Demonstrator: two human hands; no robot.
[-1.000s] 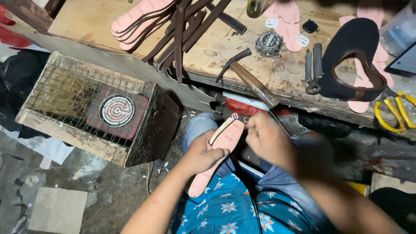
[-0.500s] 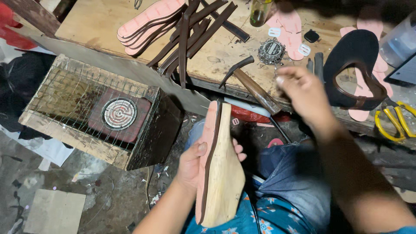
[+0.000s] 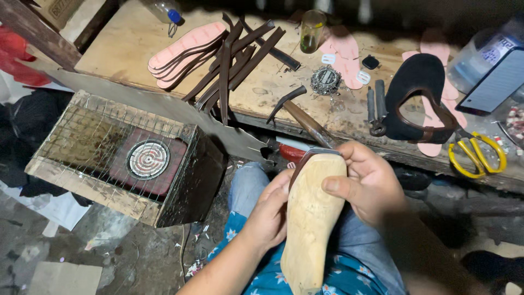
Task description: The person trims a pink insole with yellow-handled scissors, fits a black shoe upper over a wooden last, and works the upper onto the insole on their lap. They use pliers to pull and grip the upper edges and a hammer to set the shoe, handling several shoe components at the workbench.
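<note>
Both hands are wrapped around a pale wooden foot-shaped shoe last [image 3: 309, 218] held upright over the lap: left hand [image 3: 268, 216] cupping its side, right hand [image 3: 368, 183] gripping the top. Just past the right hand, a wooden-handled hammer [image 3: 303, 117] lies on the worktop [image 3: 131, 46].

The wooden last [image 3: 308, 218] hides the insole; its lower end is cropped.

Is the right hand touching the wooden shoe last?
Touching. The head view shows the right hand wrapped over the wooden shoe last, thumb pressed flat on its face.
</note>
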